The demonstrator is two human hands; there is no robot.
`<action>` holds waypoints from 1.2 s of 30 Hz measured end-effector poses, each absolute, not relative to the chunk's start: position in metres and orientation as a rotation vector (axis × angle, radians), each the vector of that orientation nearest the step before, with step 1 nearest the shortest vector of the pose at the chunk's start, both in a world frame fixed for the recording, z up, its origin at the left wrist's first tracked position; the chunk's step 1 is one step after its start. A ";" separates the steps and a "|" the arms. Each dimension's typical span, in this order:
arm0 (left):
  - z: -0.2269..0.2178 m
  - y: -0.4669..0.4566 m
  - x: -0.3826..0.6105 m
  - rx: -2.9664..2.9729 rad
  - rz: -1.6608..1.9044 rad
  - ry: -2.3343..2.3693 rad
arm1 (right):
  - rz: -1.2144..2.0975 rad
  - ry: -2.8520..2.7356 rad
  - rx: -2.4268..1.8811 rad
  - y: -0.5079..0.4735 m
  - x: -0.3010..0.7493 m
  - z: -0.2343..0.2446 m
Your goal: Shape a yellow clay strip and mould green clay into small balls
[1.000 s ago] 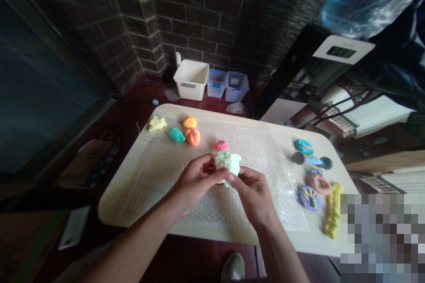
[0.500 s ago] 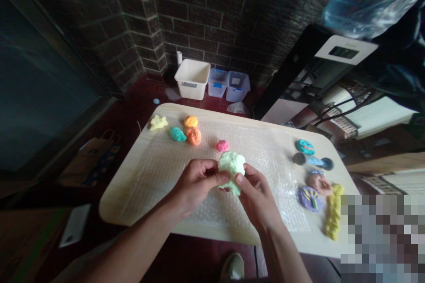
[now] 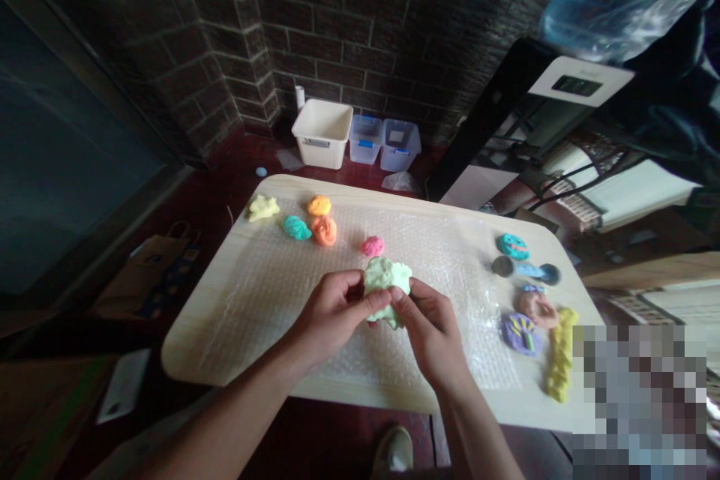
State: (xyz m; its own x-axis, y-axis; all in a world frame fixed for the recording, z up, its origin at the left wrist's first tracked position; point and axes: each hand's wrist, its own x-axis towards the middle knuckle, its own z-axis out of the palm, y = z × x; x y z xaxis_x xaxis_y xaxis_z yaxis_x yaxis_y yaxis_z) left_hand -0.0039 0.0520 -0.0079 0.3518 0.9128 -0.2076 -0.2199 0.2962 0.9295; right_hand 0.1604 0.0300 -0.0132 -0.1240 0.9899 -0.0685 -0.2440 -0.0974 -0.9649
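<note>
Both my hands hold a pale green lump of clay (image 3: 384, 282) above a sheet of bubble wrap (image 3: 270, 292) on a light wooden table (image 3: 191, 330). My left hand (image 3: 331, 313) pinches the lump from the left with thumb and fingers. From the right, my right hand (image 3: 428, 328) grips it with the thumb pressed on its front. A small pink clay ball (image 3: 372, 245) lies just behind the lump.
Yellow (image 3: 262, 207), teal (image 3: 295, 227) and orange clay pieces (image 3: 324, 229) lie at the table's far left. Blue, purple and yellow clay shapes (image 3: 532, 307) lie along the right edge. A white bin (image 3: 322, 133) and clear boxes (image 3: 385, 144) stand on the floor by the brick wall.
The green lump has been turned and squeezed between my fingers. Both hands stay in the same spot over the bubble wrap.
</note>
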 end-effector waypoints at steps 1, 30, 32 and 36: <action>-0.007 0.053 -0.004 0.965 0.916 0.900 | 1.469 -1.063 -1.019 0.030 0.161 -0.014; -0.012 0.055 -0.007 0.860 0.991 0.906 | 1.390 -0.971 -1.041 0.029 0.158 -0.021; -0.013 0.055 -0.009 0.886 1.017 0.976 | 1.454 -0.997 -1.024 0.030 0.158 -0.020; -0.012 0.054 -0.009 0.929 1.011 1.014 | 1.515 -0.975 -1.058 0.030 0.158 -0.018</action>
